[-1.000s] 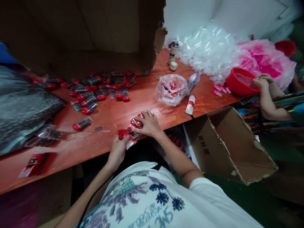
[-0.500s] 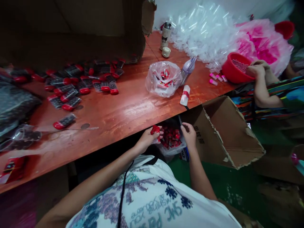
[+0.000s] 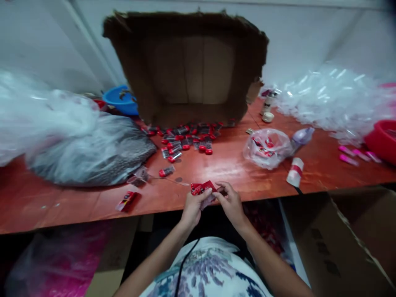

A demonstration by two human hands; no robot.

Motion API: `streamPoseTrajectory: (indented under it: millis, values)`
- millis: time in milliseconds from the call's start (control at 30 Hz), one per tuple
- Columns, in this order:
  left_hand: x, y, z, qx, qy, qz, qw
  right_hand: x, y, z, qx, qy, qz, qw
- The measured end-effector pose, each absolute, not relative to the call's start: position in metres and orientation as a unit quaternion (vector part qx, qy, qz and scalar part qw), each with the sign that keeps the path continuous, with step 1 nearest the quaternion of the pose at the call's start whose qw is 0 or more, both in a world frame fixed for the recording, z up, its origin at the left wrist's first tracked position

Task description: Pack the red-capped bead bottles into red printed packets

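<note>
Head view: I see the left hand [image 3: 192, 207] clamped on red packets [image 3: 201, 188] in front of the cardboard box [image 3: 194, 70]; the right hand [image 3: 230, 205] touches them, grip unclear.

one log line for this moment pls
left hand: holding red printed packaging | right hand: at packaging's edge | red-capped tubes: heaped at cardboard box mouth

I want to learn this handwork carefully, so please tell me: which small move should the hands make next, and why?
Probably the right hand should gently separate the layers of the red, printed, thin plastic packaging: the left hand grips it, its red corners appear to overlap, and the right fingertips are at its edge.
</note>
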State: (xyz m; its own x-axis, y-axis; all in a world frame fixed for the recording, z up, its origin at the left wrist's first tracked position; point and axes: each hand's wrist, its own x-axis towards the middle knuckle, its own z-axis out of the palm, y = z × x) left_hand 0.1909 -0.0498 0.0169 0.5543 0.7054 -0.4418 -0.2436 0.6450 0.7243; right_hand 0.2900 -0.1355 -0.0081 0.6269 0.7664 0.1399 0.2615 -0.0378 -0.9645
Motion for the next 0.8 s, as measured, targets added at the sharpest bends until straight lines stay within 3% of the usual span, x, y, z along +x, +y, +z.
streamPoseTrajectory:
  millis: [267,567,800]
  values:
    - [0.115,-0.005,0.009,0.235,0.396,0.412,0.786,0.261,-0.049,0.004,-0.587,-0.674,0.183,0.411]
    - [0.074,0.029,0.010,0.107,0.452,0.482,0.743,0.246,0.064,-0.021,-0.627,-0.723,0.108,0.270]
    - [0.074,0.033,0.006,0.068,0.450,0.468,0.757,0.255,0.031,-0.030,-0.663,-0.683,0.129,0.279]
